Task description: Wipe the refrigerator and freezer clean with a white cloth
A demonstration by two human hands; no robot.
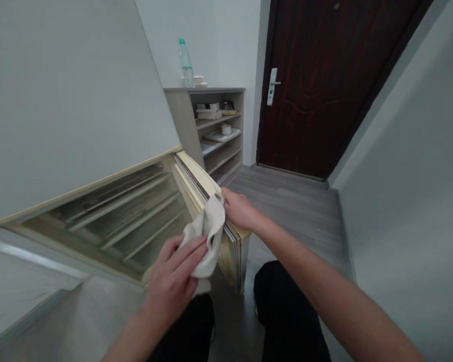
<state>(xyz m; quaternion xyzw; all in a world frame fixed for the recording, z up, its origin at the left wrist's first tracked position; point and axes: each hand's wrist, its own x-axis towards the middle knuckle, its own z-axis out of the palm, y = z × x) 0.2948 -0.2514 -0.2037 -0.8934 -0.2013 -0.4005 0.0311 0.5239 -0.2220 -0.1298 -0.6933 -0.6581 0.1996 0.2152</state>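
My left hand (171, 274) holds a bunched off-white cloth (213, 234), pressed to the yellowed edge of an open lower fridge door (198, 173). The fingers lie over the cloth, and part of the thumb side is hidden. My right hand (238, 207) is closed around the door's outer edge, close to the top of the cloth; its fingertips are partly out of sight. Left of the door, the open fridge compartment (124, 216) shows several pale racks. Above it is a plain white upper panel (71, 85).
A shelf unit (181, 108) stands ahead, with a clear bottle (186, 65) on top and boxes (209, 110) inside. A dark wooden door (317, 90) is beyond, with a white wall (407, 151) to the right. My legs (283, 311) straddle the fridge door's lower end.
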